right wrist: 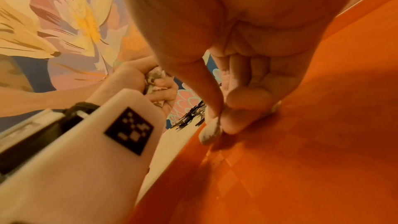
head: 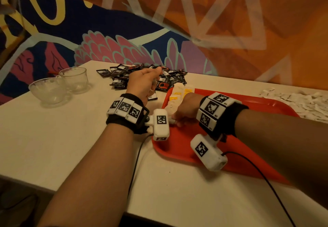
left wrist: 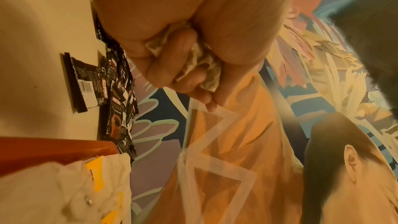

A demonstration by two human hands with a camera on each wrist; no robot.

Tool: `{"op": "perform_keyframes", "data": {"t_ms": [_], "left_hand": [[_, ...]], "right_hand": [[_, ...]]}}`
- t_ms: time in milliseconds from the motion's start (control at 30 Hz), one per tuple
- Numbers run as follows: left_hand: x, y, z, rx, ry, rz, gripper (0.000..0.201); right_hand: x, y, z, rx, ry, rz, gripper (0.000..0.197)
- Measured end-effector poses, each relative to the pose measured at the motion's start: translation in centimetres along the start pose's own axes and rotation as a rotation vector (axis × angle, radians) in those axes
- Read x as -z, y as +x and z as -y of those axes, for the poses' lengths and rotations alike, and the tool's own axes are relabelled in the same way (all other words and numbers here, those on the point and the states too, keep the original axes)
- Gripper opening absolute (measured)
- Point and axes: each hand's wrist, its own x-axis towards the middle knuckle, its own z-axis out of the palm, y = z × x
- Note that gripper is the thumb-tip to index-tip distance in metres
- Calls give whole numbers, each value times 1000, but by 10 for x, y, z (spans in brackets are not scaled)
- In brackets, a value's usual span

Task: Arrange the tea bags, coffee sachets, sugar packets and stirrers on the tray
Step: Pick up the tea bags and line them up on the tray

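The left hand (left wrist: 172, 54) has its grip bunched round crumpled pale tea bags (left wrist: 202, 64), while the right hand (right wrist: 237, 91) pinches one small white tea bag (right wrist: 210, 134) touching the red tray (head: 248, 166).

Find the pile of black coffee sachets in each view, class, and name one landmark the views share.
Head: coffee sachets upper centre, behind the left hand.
Left wrist: left of centre, on the table.
Right wrist: small, centre.
Shared landmark: red tray.
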Motion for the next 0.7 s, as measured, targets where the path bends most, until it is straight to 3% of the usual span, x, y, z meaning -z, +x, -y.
{"op": "perform_keyframes", "data": {"t_ms": [400, 567, 700], "left_hand": [[0, -1, 0, 16, 23, 8, 17], [0, -1, 1, 24, 35, 6, 16], [-1, -2, 0, 28, 18, 23, 19]], "right_hand": [[-6, 0, 3, -6, 29, 44, 25], [-9, 0, 1, -68, 215, 35, 19], [-1, -1, -1, 2, 165, 0, 19]]}}
